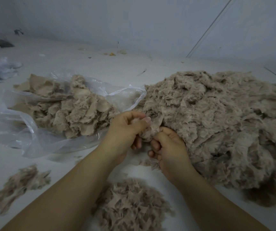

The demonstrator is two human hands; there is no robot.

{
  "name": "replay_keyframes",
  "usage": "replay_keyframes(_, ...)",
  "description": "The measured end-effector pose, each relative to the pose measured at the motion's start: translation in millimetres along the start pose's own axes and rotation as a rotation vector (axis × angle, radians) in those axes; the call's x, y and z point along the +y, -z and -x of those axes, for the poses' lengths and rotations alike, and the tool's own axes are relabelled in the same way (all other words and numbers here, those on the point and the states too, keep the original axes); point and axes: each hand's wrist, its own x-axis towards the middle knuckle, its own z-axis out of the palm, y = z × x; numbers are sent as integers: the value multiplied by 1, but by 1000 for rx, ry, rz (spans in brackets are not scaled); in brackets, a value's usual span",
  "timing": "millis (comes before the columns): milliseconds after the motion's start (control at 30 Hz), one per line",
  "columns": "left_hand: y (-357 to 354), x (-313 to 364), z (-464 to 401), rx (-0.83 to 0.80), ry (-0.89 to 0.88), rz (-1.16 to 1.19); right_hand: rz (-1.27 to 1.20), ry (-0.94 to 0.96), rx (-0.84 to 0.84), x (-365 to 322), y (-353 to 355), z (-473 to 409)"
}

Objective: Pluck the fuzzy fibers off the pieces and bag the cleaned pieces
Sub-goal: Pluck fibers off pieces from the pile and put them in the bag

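Now both hands pinch one fuzzy piece (148, 130), left hand (125, 129) and right hand (170, 147) together, with the open plastic bag (25, 130) lying at ten o'clock, nearer the left.

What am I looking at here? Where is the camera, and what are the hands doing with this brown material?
There is no machine here. A person wears one camera on the head, and it looks forward and down at the two bare hands. The left hand and the right hand together grip one fuzzy piece at the edge of a big pile on the right. On the left lies a clear plastic bag with paler pieces in it. Near the arms, loose fluff lies on the white surface, with a smaller tuft at the left.
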Motion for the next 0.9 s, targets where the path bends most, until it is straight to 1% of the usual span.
replay_keyframes(67, 0, 0, 0, -16, 40, 24, -16, -14, 13, 0, 0, -1)
replay_keyframes(233, 7, -2, -2, -84, 53, -18, -12, -22, 25, -1, -1, -1)
replay_keyframes(367, 8, -2, -3, -217, 88, 3, 11, -21, -20, -4, -3, 2)
replay_keyframes(467, 4, -4, -2, -258, 104, -18, 2, -25, -49, -5, -2, 4)
replay_keyframes(533, 3, -5, -3, -209, 67, -43, -13, -15, -35, -4, -2, 3)
replay_keyframes(633, 5, -6, -6, -74, -4, -66, -28, -8, -6, -2, -1, 0)
replay_keyframes(700, 5, -5, -7, -11, -43, -74, -10, 6, -18, 0, 0, -1)
replay_keyframes(767, 5, -2, -6, 4, -50, -60, -5, 15, -39, 1, 1, -1)
replay_keyframes(800, 5, -1, -5, -15, -43, -69, -2, 20, -49, 1, 1, -1)
replay_keyframes(833, 4, -1, -4, -34, -33, -96, 6, 28, -56, 1, 1, -1)
replay_keyframes(900, 0, -3, -4, -33, -39, -223, 33, 51, -77, 2, 1, -1)
